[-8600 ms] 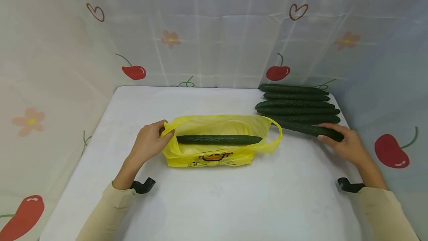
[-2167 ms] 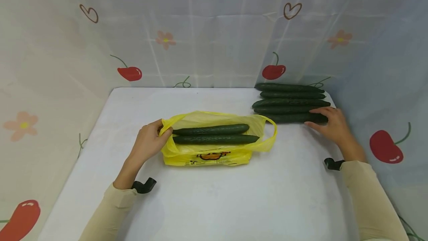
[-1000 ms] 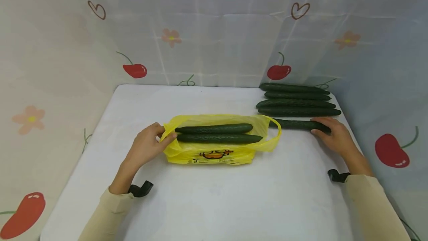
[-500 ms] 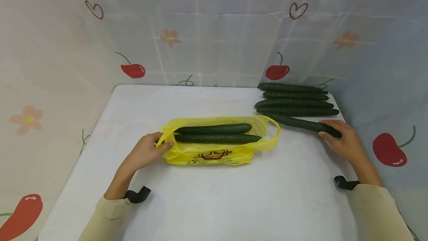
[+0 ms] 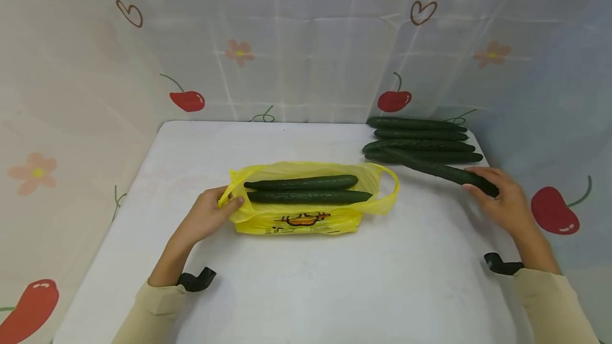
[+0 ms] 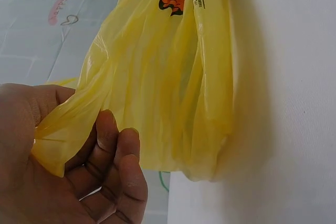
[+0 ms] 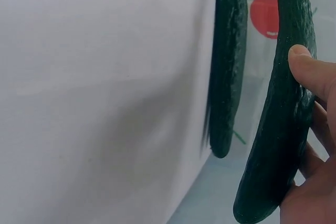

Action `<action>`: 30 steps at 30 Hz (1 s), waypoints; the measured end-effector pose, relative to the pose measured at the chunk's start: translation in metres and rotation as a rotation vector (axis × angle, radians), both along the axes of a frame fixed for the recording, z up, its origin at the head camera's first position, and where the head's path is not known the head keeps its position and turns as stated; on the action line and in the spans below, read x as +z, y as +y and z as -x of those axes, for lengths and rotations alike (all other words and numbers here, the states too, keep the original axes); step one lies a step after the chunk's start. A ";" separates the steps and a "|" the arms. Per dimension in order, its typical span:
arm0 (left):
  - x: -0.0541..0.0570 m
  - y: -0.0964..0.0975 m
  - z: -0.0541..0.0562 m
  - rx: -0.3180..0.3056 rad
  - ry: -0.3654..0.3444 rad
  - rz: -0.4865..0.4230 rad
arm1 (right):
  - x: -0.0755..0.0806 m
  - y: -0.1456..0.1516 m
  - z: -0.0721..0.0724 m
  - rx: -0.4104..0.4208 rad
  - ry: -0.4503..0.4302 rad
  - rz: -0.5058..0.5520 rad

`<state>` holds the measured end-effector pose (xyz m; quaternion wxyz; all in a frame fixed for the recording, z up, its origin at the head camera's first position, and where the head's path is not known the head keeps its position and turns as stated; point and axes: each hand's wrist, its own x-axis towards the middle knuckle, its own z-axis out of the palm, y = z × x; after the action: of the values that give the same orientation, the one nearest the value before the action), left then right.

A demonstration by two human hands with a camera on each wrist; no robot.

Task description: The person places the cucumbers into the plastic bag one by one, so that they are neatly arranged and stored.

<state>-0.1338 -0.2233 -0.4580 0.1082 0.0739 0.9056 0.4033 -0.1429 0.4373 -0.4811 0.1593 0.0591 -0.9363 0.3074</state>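
Observation:
A yellow plastic bag (image 5: 298, 222) lies on the white table with its mouth spread wide. Inside it, two dark green cucumbers (image 5: 308, 197) rest side by side. My left hand (image 5: 204, 216) pinches the bag's left handle; in the left wrist view the yellow film (image 6: 79, 124) runs between thumb and fingers. My right hand (image 5: 504, 200) grips another cucumber (image 5: 444, 171) near its right end. That cucumber slants, its far end over the row of cucumbers (image 5: 421, 145) at the back right. The right wrist view shows it raised off the table, my thumb along its side (image 7: 281, 103).
The white table (image 5: 306, 285) extends in front of the bag and to its left. A patterned curtain (image 5: 311, 68) hangs around the back and sides. The bag's loose right handle (image 5: 393, 190) sticks out toward the cucumber row.
A second cucumber has come to be in the bag. My right hand has drawn another from the row's front, moved right with it and lifted it. My left hand has shifted slightly down along the handle.

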 end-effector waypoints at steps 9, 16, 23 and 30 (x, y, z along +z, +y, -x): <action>-0.001 -0.001 0.000 -0.002 0.001 -0.006 | 0.017 -0.019 0.000 0.109 0.137 0.023; -0.002 -0.001 0.000 0.003 -0.007 -0.004 | 0.028 -0.035 -0.001 0.152 0.139 0.014; -0.001 -0.001 0.000 0.008 0.005 -0.005 | 0.040 -0.056 0.000 0.207 0.154 -0.049; -0.001 0.000 0.001 0.001 0.007 -0.013 | 0.048 -0.081 0.005 0.267 0.141 -0.064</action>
<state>-0.1349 -0.2231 -0.4587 0.1045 0.0757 0.9033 0.4091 -0.1475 0.3562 -0.4336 0.1804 0.2097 -0.9159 0.2909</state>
